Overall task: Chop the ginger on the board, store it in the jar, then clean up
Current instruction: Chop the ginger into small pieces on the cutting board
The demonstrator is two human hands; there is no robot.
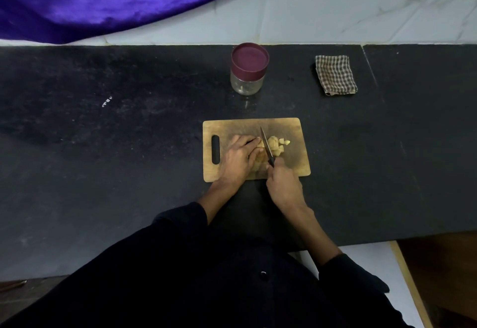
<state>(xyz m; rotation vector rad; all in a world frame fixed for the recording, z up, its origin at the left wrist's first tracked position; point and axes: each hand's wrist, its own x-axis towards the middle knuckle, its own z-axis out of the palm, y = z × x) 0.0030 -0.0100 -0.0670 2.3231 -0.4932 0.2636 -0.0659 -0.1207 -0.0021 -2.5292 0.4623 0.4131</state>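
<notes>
There are no words, labels, brand names, numbers or signs to read here. The jar (pixel 248 70), its lid (pixel 249 58), the board (pixel 289 126), the knife (pixel 266 147) and the cloth (pixel 335 74) all have no writing on them.

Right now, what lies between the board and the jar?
Nothing: the head view shows only bare dark counter between the board and the jar.
</notes>
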